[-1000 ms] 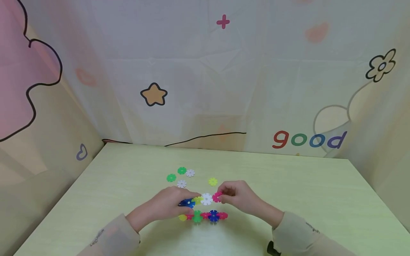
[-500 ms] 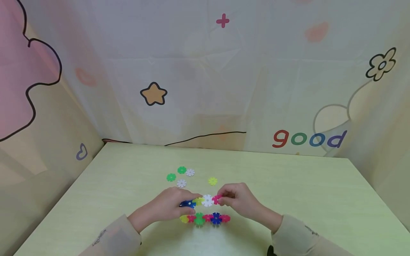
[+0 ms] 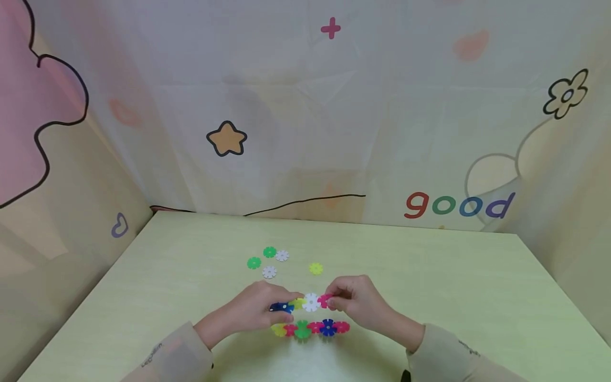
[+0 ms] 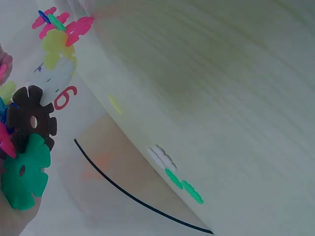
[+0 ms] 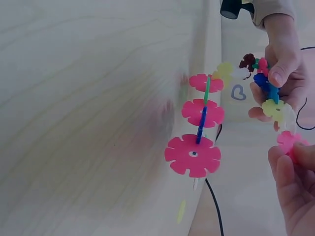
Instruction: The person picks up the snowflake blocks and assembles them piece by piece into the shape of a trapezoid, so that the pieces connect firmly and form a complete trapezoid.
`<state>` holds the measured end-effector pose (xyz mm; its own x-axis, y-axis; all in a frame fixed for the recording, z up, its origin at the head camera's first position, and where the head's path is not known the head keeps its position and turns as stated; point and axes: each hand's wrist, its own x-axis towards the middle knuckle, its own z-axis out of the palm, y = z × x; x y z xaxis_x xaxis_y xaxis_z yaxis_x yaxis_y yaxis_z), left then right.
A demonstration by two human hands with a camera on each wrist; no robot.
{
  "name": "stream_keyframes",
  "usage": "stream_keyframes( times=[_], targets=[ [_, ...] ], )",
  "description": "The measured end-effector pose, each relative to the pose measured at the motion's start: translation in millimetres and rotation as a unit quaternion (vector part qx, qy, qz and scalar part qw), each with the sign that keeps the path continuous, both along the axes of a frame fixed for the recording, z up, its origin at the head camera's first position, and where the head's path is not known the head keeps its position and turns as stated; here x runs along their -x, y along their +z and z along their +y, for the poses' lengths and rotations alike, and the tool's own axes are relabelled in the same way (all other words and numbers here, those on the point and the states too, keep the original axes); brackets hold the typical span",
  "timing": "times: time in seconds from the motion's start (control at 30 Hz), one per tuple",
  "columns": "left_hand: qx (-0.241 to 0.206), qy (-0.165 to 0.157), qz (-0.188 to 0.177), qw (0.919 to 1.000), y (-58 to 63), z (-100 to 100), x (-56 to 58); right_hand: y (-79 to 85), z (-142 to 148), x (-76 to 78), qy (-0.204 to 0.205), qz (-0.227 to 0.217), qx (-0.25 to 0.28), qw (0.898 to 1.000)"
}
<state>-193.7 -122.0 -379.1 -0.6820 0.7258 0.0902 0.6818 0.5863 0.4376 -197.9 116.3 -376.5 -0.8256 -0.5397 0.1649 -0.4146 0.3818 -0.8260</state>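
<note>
Several notched plastic snowflake discs are joined into a chain. My left hand (image 3: 250,307) grips it by the blue discs (image 3: 282,307), thumb below and fingers above. From there it runs right through a yellow disc, then a white disc (image 3: 311,302), to a pink disc (image 3: 324,301) that my right hand (image 3: 360,300) pinches between thumb and fingers. A row with yellow, pink, green (image 3: 302,329) and dark blue discs (image 3: 328,327) hangs nearer me. In the left wrist view, a dark disc (image 4: 43,117) and a green disc (image 4: 29,182) stick out by the left hand.
Beyond the hands, loose discs lie on the pale wooden table (image 3: 429,276): a yellow disc (image 3: 316,269), two green discs (image 3: 254,263) and two white discs (image 3: 269,272). A printed curtain (image 3: 286,106) rises behind the table and at both sides.
Both hands have come slightly lower in the head view, and the row of discs nearer me has shifted right. The hold on the blue discs and the pink disc stays the same.
</note>
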Motion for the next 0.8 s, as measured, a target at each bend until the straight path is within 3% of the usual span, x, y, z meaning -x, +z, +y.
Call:
stream_keyframes(
  times=[0.43, 0.67, 0.8],
  targets=[
    [0.003, 0.001, -0.002, 1.0000, -0.9, 4, -5.6, 3.1, -3, -5.9, 0.009, 0.051, -0.034, 0.998],
    [0.031, 0.035, -0.023, 0.9986, 3.7, 8, -5.0, -0.3, -1, -2.5, -0.007, 0.039, -0.026, 0.999],
    [0.038, 0.055, -0.017, 0.9976, 3.2, 12, -4.8, -0.5, -2, -0.1, -0.011, 0.030, -0.028, 0.999]
  ],
)
